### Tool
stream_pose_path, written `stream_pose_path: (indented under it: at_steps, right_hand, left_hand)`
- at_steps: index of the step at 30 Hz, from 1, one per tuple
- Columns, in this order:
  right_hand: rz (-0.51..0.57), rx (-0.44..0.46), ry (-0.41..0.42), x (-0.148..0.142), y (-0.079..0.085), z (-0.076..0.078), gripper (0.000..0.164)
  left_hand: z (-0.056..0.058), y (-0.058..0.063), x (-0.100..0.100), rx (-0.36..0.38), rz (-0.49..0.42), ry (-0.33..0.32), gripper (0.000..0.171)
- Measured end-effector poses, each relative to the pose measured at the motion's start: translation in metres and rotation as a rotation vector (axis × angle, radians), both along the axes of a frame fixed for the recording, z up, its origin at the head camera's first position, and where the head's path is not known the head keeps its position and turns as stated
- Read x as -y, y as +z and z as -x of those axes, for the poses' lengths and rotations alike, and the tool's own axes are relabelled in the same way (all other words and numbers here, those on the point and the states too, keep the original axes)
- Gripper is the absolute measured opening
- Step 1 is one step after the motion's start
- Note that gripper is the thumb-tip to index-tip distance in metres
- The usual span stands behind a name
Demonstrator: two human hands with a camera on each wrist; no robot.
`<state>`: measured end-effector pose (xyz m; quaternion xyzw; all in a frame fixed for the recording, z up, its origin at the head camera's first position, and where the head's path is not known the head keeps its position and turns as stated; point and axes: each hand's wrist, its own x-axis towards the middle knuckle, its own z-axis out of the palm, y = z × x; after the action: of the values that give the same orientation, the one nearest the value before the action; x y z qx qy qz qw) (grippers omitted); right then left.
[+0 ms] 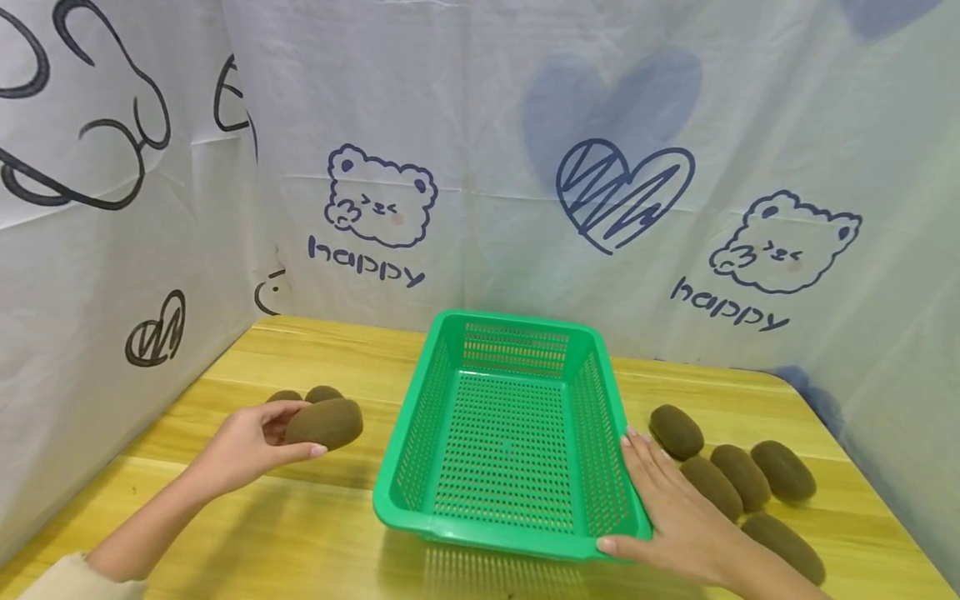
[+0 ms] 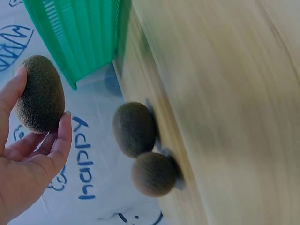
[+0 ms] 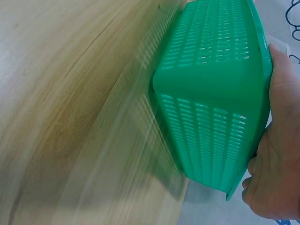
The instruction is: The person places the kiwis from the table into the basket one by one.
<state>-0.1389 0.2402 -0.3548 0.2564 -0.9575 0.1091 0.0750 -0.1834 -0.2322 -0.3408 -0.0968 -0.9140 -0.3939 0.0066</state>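
Observation:
My left hand [image 1: 247, 446] [image 2: 28, 159] grips a brown fuzzy kiwi [image 1: 324, 423] [image 2: 40, 93] just above the wooden table, left of the green plastic basket [image 1: 510, 433] [image 2: 77, 33] [image 3: 215, 93]. Two more kiwis [image 1: 311, 394] [image 2: 136, 129] lie on the table behind that hand. My right hand [image 1: 675, 508] [image 3: 276, 154] holds the basket's right rim, thumb at the front corner and fingers along its outer side. The basket has nothing in it.
Several kiwis [image 1: 738, 475] lie on the table right of the basket, close to my right hand. A white cloth printed with bears and hearts [image 1: 622, 196] walls the table at the back and left. The wooden table [image 1: 315, 525] runs on towards me.

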Motion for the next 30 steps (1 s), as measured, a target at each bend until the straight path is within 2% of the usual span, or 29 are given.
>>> stream_pose_path:
  at_steps: [10, 16, 20, 25, 30]
  right_hand:
    - [0.030, 0.053, -0.015, 0.000, 0.000, -0.001, 0.102]
    - [0.015, 0.033, -0.014, 0.000, -0.001, -0.001, 0.101]
    - [0.018, 0.029, -0.013, 0.000, -0.001, -0.001, 0.100]
    - [0.020, 0.029, -0.012, -0.001, -0.002, -0.001, 0.100]
    - [0.022, 0.031, -0.012, -0.001, -0.002, -0.001, 0.100]
  left_hand:
    - [-0.006, 0.013, -0.026, -0.006, -0.068, -0.047, 0.067]
    - [-0.009, 0.021, -0.045, -0.029, -0.061, -0.073, 0.064]
    - [-0.011, 0.025, -0.058, -0.045, -0.090, -0.115, 0.061]
    - [-0.010, 0.026, -0.072, -0.064, -0.116, -0.159, 0.058]
    - [-0.009, 0.026, -0.083, -0.051, -0.148, -0.194, 0.059]
